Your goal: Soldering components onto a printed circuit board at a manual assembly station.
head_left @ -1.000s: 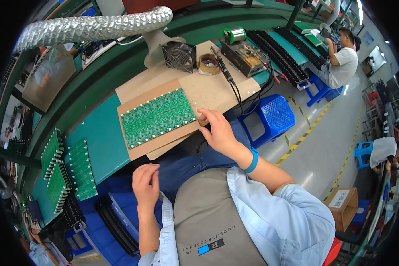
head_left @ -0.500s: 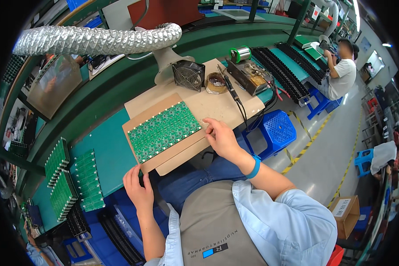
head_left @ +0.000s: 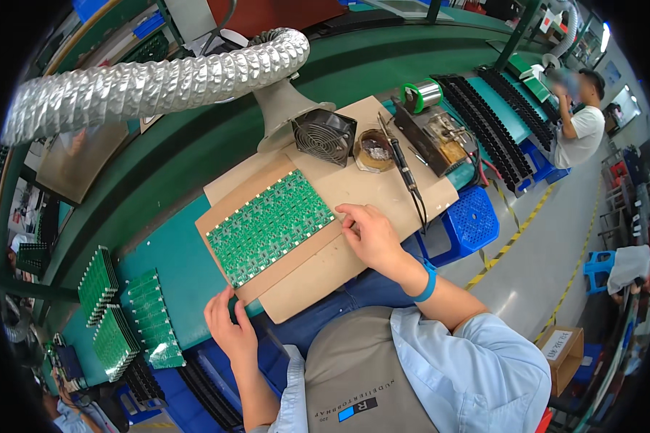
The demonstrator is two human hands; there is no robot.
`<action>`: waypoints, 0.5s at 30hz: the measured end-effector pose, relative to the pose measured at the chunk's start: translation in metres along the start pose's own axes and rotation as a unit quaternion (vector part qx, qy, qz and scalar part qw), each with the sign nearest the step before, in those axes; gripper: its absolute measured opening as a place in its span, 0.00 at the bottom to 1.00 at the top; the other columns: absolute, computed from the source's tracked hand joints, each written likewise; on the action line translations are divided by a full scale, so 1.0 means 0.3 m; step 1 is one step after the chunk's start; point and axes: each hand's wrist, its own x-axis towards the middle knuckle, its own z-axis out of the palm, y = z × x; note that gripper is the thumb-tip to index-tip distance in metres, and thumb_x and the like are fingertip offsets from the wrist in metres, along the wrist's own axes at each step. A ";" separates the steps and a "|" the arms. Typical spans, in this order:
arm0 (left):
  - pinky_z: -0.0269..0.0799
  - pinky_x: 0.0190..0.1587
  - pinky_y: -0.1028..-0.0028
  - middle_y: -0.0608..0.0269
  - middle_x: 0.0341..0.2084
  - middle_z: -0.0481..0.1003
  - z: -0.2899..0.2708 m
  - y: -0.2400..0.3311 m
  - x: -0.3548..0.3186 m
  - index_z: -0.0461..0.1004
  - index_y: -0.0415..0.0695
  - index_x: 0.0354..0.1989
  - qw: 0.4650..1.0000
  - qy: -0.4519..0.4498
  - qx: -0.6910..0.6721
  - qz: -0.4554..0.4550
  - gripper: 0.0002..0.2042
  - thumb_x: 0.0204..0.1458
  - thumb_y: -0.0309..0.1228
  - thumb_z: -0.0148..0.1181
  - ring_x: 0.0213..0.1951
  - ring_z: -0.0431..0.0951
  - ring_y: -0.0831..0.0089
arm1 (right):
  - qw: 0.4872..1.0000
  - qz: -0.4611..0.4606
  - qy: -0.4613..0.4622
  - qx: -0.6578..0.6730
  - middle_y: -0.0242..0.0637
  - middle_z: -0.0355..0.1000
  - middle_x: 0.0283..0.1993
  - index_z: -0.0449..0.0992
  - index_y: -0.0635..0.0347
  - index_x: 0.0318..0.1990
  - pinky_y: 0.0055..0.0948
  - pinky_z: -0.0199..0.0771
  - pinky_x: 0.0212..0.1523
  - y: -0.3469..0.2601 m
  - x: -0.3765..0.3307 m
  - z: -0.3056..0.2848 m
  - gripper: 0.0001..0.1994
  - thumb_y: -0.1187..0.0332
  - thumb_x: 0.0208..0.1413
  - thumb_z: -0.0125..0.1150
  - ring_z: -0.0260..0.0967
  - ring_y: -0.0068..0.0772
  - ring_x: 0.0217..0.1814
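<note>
A green printed circuit board panel (head_left: 271,229), dense with small parts and pale tabs along two edges, lies flat on a brown cardboard sheet (head_left: 227,213). My left hand (head_left: 231,328) is at its near left corner, the index fingertip at the cardboard's edge and the thumb held apart. Close to the panel's right corner, my right hand (head_left: 375,238) has its index finger stretched toward the edge and the thumb below. Neither hand holds anything that I can see; whether the right fingertips touch the panel, I cannot tell. A blue band (head_left: 427,281) circles my right wrist.
Behind the panel stand a black fan (head_left: 325,137), a foil duct (head_left: 159,90), a round tin (head_left: 375,149), a soldering iron (head_left: 401,164), a solder spool (head_left: 421,95) and a metal-cased unit (head_left: 440,137). More board panels (head_left: 115,339) stand at left. A co-worker (head_left: 581,130) sits far right.
The whole view has shifted, so the bench sits lower and further right. My right fingertips look slightly closer to the panel's corner. The left hand stays at the near left corner.
</note>
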 end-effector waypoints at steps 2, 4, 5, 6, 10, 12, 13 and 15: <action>0.72 0.58 0.58 0.55 0.45 0.81 0.006 0.006 0.014 0.79 0.40 0.54 1.000 -0.004 0.003 -0.012 0.15 0.58 0.20 0.61 0.54 0.76 0.53 | 1.000 -0.003 -0.003 0.004 0.35 0.77 0.36 0.78 0.58 0.53 0.37 0.78 0.40 0.007 0.014 0.005 0.19 0.80 0.52 0.65 0.75 0.40 0.38; 0.73 0.57 0.60 0.56 0.43 0.82 0.012 0.011 0.026 0.79 0.40 0.54 1.000 -0.005 -0.003 -0.027 0.15 0.59 0.20 0.59 0.53 0.77 0.54 | 1.000 -0.016 -0.001 0.002 0.35 0.77 0.36 0.78 0.58 0.52 0.38 0.78 0.41 0.015 0.026 0.001 0.18 0.81 0.52 0.65 0.75 0.40 0.39; 0.73 0.57 0.60 0.56 0.43 0.82 0.011 0.010 0.036 0.79 0.40 0.54 1.000 -0.013 -0.003 -0.028 0.15 0.59 0.20 0.59 0.53 0.77 0.54 | 1.000 -0.009 -0.003 0.001 0.35 0.77 0.36 0.78 0.58 0.52 0.38 0.78 0.41 0.015 0.037 -0.004 0.18 0.81 0.52 0.65 0.75 0.40 0.39; 0.73 0.57 0.62 0.55 0.44 0.82 0.011 0.008 0.036 0.79 0.38 0.54 0.999 -0.015 -0.004 -0.036 0.14 0.61 0.20 0.58 0.52 0.78 0.56 | 1.000 -0.010 -0.011 -0.003 0.36 0.77 0.36 0.79 0.58 0.51 0.37 0.78 0.40 0.013 0.041 -0.010 0.17 0.81 0.52 0.65 0.75 0.41 0.39; 0.74 0.54 0.66 0.54 0.44 0.81 0.003 -0.002 0.046 0.78 0.36 0.55 0.998 -0.028 -0.022 -0.058 0.13 0.66 0.21 0.54 0.48 0.80 0.62 | 0.999 -0.014 -0.033 -0.020 0.36 0.77 0.38 0.79 0.58 0.51 0.37 0.78 0.40 0.024 0.045 -0.021 0.18 0.81 0.53 0.65 0.75 0.40 0.40; 0.74 0.52 0.68 0.55 0.43 0.81 0.002 -0.016 0.060 0.78 0.36 0.57 0.996 -0.032 -0.043 -0.070 0.13 0.68 0.22 0.51 0.46 0.81 0.65 | 0.998 -0.030 -0.046 -0.023 0.36 0.78 0.42 0.77 0.56 0.54 0.36 0.78 0.41 0.033 0.040 -0.020 0.19 0.82 0.54 0.66 0.75 0.38 0.41; 0.74 0.52 0.68 0.55 0.43 0.81 0.003 -0.020 0.073 0.78 0.36 0.57 0.996 -0.037 -0.047 -0.067 0.13 0.68 0.22 0.51 0.46 0.81 0.65 | 0.998 -0.025 -0.043 -0.026 0.36 0.78 0.42 0.77 0.56 0.54 0.36 0.78 0.41 0.032 0.036 -0.034 0.19 0.82 0.54 0.66 0.75 0.38 0.41; 0.74 0.50 0.69 0.55 0.42 0.81 -0.001 -0.024 0.080 0.77 0.36 0.58 0.994 -0.044 -0.053 -0.089 0.14 0.69 0.23 0.50 0.45 0.80 0.67 | 0.967 0.113 -0.072 0.218 0.36 0.77 0.51 0.74 0.55 0.60 0.38 0.77 0.45 0.011 0.013 -0.070 0.19 0.73 0.62 0.64 0.75 0.36 0.45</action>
